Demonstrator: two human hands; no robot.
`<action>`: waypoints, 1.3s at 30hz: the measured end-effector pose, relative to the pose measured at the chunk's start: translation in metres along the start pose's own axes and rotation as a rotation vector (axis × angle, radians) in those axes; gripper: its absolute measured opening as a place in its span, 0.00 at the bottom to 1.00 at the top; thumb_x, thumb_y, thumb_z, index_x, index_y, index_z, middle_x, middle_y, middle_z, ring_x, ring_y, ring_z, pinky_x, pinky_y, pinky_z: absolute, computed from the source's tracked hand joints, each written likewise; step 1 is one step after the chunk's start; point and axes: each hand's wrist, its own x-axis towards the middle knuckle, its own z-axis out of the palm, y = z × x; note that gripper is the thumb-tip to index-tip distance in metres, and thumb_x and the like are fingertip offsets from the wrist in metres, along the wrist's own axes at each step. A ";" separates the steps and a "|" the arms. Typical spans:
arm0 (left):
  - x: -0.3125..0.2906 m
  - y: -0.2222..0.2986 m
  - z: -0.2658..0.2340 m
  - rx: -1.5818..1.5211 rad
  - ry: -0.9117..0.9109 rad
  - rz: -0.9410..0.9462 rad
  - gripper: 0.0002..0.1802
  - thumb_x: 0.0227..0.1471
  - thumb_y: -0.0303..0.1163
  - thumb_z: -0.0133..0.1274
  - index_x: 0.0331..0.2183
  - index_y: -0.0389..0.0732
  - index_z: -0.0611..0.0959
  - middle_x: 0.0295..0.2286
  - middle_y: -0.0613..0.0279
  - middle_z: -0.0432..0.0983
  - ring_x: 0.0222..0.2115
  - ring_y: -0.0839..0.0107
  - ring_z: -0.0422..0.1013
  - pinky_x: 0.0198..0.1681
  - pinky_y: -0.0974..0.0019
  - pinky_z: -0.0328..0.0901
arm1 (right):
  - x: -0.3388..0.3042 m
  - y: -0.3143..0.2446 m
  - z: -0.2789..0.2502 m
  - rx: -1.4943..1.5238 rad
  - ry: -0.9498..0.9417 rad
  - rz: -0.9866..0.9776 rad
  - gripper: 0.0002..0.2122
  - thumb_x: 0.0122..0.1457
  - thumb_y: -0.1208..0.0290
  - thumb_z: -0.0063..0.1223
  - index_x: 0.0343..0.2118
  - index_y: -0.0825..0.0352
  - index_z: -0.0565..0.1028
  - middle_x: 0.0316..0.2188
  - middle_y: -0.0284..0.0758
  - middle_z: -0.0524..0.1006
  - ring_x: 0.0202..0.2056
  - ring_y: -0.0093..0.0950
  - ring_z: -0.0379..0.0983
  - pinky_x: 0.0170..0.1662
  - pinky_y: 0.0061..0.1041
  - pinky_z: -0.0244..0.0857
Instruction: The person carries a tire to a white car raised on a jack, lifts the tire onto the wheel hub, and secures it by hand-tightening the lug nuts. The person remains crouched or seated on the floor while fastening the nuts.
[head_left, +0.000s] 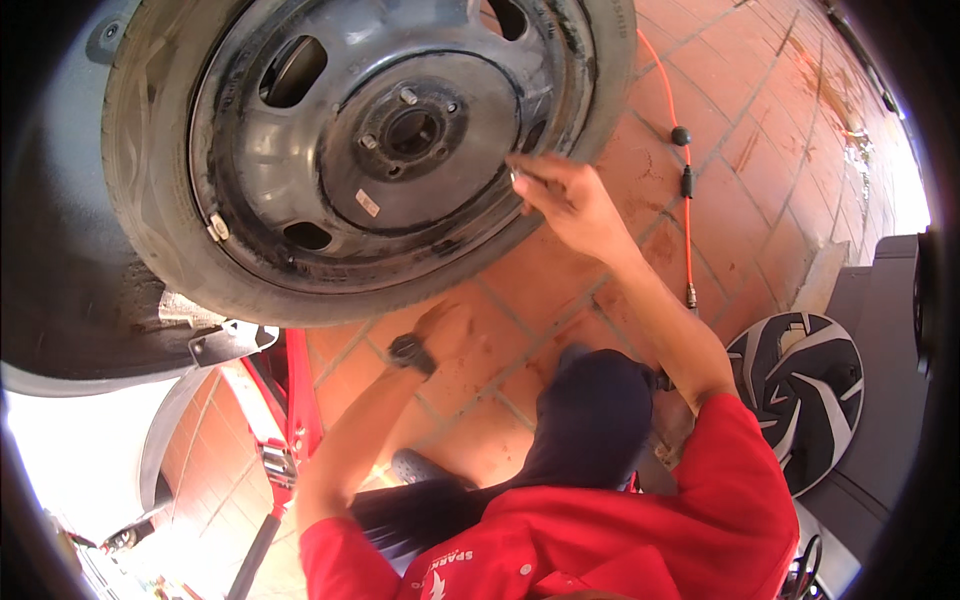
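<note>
A car wheel (262, 205) with a black steel rim and a worn tyre fills the upper left, beside the dark wheel arch. Around its centre bore, a wheel bolt (408, 96) and another wheel bolt (368, 142) stick out, while other bolt holes look bare. My right hand (572, 205) is in front of the tyre's lower right edge, fingers pinched on a small shiny metal piece (516, 174), possibly a wheel bolt. Below the tyre is my left hand (448, 332), with a dark watch (408, 352) on its wrist. Its fingers are blurred and partly lost against the floor.
A red jack (292, 400) stands at the left under the car's edge. An orange air hose (688, 235) with black and metal fittings runs along the tiled floor (740, 160) on the right. A black and silver wheel cover (800, 395) leans by a grey case (885, 340).
</note>
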 end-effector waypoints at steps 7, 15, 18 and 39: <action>0.046 0.045 0.015 -0.695 -0.016 -0.103 0.26 0.63 0.51 0.66 0.33 0.34 0.84 0.21 0.59 0.76 0.20 0.68 0.71 0.27 0.61 0.67 | 0.070 -0.039 0.060 -0.339 0.347 -0.611 0.12 0.59 0.71 0.75 0.43 0.68 0.85 0.30 0.39 0.85 0.29 0.31 0.85 0.33 0.28 0.79; 0.022 0.035 0.001 -1.209 0.119 -0.338 0.26 0.68 0.53 0.62 0.30 0.40 0.82 0.20 0.72 0.70 0.16 0.82 0.62 0.18 0.71 0.55 | 0.099 -0.039 0.068 -0.735 0.294 -0.729 0.10 0.61 0.71 0.72 0.42 0.69 0.84 0.35 0.40 0.84 0.32 0.38 0.85 0.37 0.34 0.80; 0.021 0.024 0.003 -1.258 0.175 -0.338 0.26 0.68 0.53 0.62 0.29 0.41 0.81 0.20 0.72 0.70 0.16 0.82 0.62 0.18 0.71 0.55 | 0.098 -0.044 0.069 -0.842 0.273 -0.779 0.11 0.61 0.70 0.72 0.42 0.69 0.84 0.35 0.41 0.83 0.31 0.42 0.84 0.37 0.36 0.80; 0.012 0.009 -0.012 -1.296 0.239 -0.288 0.27 0.68 0.53 0.63 0.29 0.40 0.80 0.18 0.71 0.71 0.13 0.83 0.61 0.16 0.71 0.52 | 0.089 -0.061 0.084 -0.872 0.330 -0.382 0.19 0.68 0.53 0.62 0.40 0.68 0.75 0.18 0.47 0.80 0.24 0.51 0.83 0.29 0.46 0.76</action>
